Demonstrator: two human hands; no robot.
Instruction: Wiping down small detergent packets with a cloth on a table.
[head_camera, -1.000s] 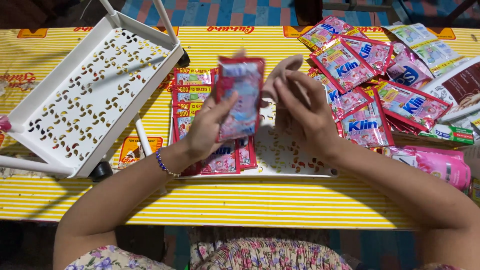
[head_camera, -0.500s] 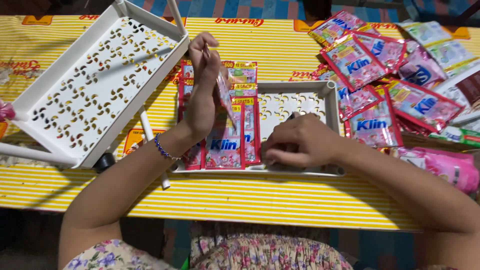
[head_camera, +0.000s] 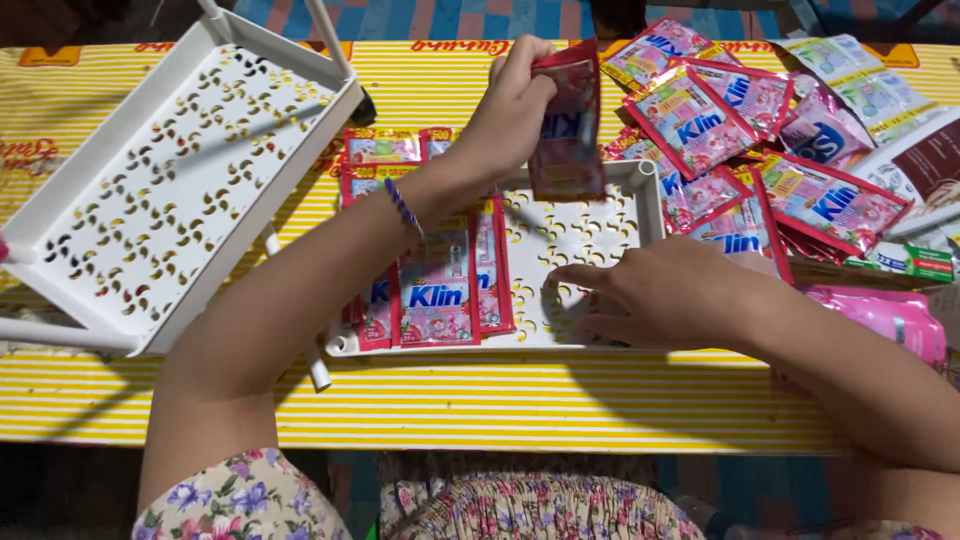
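Note:
My left hand (head_camera: 510, 105) pinches the top edge of a red and pink sachet (head_camera: 566, 125), which hangs upright above the far side of a white perforated tray (head_camera: 560, 250). My right hand (head_camera: 655, 295) rests palm down on the right part of that tray, fingers spread and holding nothing. Several matching sachets (head_camera: 435, 285) lie flat in rows in the tray's left half.
A second white perforated tray with legs (head_camera: 160, 180) lies tilted at the left on the yellow striped tablecloth (head_camera: 480, 400). A heap of loose red sachets (head_camera: 740, 150) and other packets, including a pink one (head_camera: 880, 315), fills the right side.
My left hand has lifted a sachet and carried it right, over the tray's far edge. My right hand has stayed flat on the tray's right part.

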